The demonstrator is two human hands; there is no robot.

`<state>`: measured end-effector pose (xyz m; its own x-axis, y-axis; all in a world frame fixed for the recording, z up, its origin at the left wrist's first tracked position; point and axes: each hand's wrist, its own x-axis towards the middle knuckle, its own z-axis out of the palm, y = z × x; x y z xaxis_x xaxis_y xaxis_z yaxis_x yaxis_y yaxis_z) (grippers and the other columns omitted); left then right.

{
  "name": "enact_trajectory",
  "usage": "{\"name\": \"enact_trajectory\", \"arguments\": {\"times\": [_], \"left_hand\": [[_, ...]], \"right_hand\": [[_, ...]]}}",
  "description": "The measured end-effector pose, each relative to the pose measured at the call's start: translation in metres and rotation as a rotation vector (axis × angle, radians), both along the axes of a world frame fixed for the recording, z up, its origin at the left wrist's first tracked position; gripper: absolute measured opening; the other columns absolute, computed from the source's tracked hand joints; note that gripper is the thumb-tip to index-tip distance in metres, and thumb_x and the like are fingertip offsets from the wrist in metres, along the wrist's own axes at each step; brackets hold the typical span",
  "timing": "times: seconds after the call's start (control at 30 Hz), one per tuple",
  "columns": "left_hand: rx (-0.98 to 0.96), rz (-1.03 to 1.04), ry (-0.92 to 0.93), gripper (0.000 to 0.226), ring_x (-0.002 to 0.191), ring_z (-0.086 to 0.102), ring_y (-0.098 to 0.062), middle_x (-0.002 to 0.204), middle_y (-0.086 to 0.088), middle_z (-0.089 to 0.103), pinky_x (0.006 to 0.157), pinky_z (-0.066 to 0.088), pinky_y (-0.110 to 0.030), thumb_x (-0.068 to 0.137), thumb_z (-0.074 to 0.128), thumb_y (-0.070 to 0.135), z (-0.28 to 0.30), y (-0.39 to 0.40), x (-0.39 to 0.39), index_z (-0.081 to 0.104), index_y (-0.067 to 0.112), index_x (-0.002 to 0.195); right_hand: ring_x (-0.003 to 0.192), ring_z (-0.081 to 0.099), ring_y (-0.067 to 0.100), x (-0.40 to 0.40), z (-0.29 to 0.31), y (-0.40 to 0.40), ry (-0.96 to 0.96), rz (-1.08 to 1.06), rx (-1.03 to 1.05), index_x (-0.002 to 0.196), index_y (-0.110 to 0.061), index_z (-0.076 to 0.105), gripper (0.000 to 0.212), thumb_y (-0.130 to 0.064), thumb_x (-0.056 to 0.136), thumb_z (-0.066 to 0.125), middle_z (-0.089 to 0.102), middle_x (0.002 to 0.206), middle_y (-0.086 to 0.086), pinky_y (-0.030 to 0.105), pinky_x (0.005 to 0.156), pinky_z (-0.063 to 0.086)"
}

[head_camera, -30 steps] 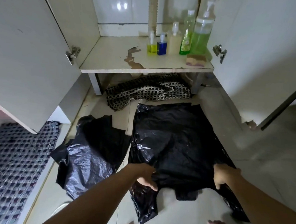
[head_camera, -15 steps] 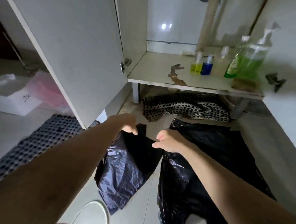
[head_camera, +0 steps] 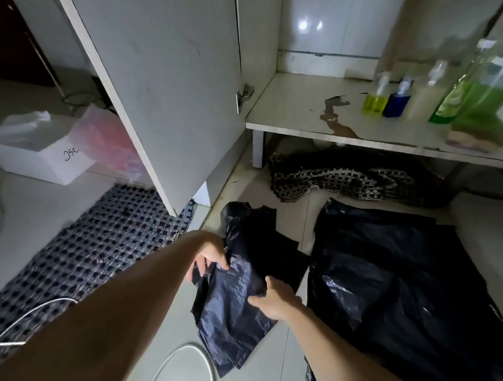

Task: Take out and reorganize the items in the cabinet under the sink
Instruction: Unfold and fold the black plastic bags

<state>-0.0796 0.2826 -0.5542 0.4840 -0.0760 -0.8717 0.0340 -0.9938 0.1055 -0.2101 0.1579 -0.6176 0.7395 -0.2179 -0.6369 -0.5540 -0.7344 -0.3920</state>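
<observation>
Both hands work the smaller black plastic bag (head_camera: 239, 294) on the floor: the left hand (head_camera: 209, 258) has a grip on its left edge, fingers pinching the film, while the right hand (head_camera: 273, 300) presses on its right side, fingers curled into the plastic. Just right of this bag lies a larger black bag (head_camera: 399, 285), spread flat. Beyond it, a checked cloth (head_camera: 347, 180) sits under the cabinet shelf (head_camera: 295, 111), which carries bottles (head_camera: 395, 100).

Tiled floor (head_camera: 38, 223) bears two black bags (head_camera: 399, 285), mats (head_camera: 81, 254).
</observation>
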Motion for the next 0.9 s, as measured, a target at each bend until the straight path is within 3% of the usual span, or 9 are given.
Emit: {"name": "enact_trajectory", "arguments": {"times": [0.07,0.1,0.17,0.27,0.33,0.43,0.6,0.77,0.9], "left_hand": [[-0.017,-0.026,-0.011,0.054,0.123,0.052,-0.04,0.147,-0.024,0.036,0.087,0.05,-0.061,0.092,0.06,0.024,0.001,0.0,0.002,0.039,0.004,0.138],[-0.03,-0.043,-0.034,0.054,0.119,0.055,-0.04,0.143,-0.026,0.041,0.083,0.052,-0.06,0.091,0.062,0.022,0.005,0.001,0.003,0.041,0.003,0.137],[-0.044,-0.066,-0.069,0.056,0.111,0.06,-0.04,0.134,-0.027,0.051,0.077,0.055,-0.056,0.087,0.068,0.022,0.017,0.005,0.008,0.045,0.0,0.133],[-0.047,-0.11,-0.101,0.056,0.111,0.062,-0.037,0.132,-0.025,0.054,0.079,0.054,-0.053,0.084,0.072,0.021,0.045,0.01,0.011,0.05,-0.003,0.129],[-0.04,-0.146,-0.125,0.057,0.106,0.064,-0.035,0.127,-0.024,0.056,0.065,0.056,-0.043,0.08,0.076,0.021,0.068,0.011,0.013,0.053,-0.003,0.126],[-0.044,-0.17,-0.199,0.05,0.072,0.067,-0.025,0.101,-0.016,0.06,0.043,0.049,-0.026,0.073,0.082,0.024,0.101,0.007,0.018,0.059,-0.001,0.11],[-0.124,-0.172,-0.339,0.033,0.054,0.059,-0.018,0.075,-0.006,0.061,0.051,0.048,-0.028,0.072,0.082,0.032,0.153,-0.008,0.016,0.06,0.008,0.072],[-0.335,-0.091,-0.529,0.041,0.08,0.065,-0.026,0.077,-0.006,0.059,0.054,0.048,-0.027,0.075,0.079,0.029,0.186,-0.019,0.009,0.062,0.002,0.101],[-0.569,-0.081,-0.861,0.023,0.095,0.061,-0.028,0.098,-0.012,0.062,0.071,0.052,-0.032,0.081,0.072,0.027,0.198,-0.039,0.007,0.065,0.007,0.088]], "right_hand": [[0.121,0.05,0.028,0.002,-0.001,0.003,-0.096,-0.029,-0.036,0.109,-0.021,0.057,0.024,-0.035,0.093,0.046,0.058,0.117,0.007,0.036,0.094,0.035],[0.107,0.055,0.028,0.002,0.001,0.003,-0.155,-0.053,-0.052,0.078,-0.024,0.055,0.019,-0.029,0.093,0.044,0.058,0.091,0.003,0.034,0.085,0.035],[0.081,0.051,0.025,0.003,0.005,0.004,-0.267,-0.044,-0.097,0.055,-0.017,0.036,0.038,-0.02,0.091,0.046,0.045,0.063,-0.002,0.031,0.073,0.032],[0.079,0.058,0.028,0.006,0.021,0.001,-0.418,0.013,-0.124,0.061,-0.014,0.053,0.027,-0.027,0.085,0.056,0.064,0.074,0.004,0.03,0.073,0.042],[0.085,0.063,0.025,0.008,0.032,-0.002,-0.482,0.036,-0.098,0.078,-0.015,0.066,0.018,-0.031,0.083,0.06,0.07,0.086,0.005,0.03,0.078,0.046],[0.074,0.057,0.019,0.008,0.047,-0.006,-0.607,0.025,-0.046,0.083,-0.013,0.068,0.021,-0.034,0.081,0.065,0.067,0.079,0.003,0.025,0.07,0.041],[0.065,0.05,0.013,0.015,0.085,-0.018,-0.695,0.035,0.064,0.076,-0.011,0.062,0.024,-0.033,0.084,0.067,0.055,0.07,-0.002,0.021,0.057,0.033],[0.052,0.041,0.004,0.027,0.14,-0.054,-0.679,0.072,0.061,0.066,-0.023,0.051,0.028,-0.034,0.085,0.066,0.045,0.058,-0.009,0.017,0.049,0.03],[0.059,0.049,0.008,0.03,0.197,-0.092,-0.652,0.125,-0.05,0.073,-0.021,0.057,0.018,-0.03,0.085,0.068,0.052,0.064,-0.008,0.024,0.057,0.036]]}}
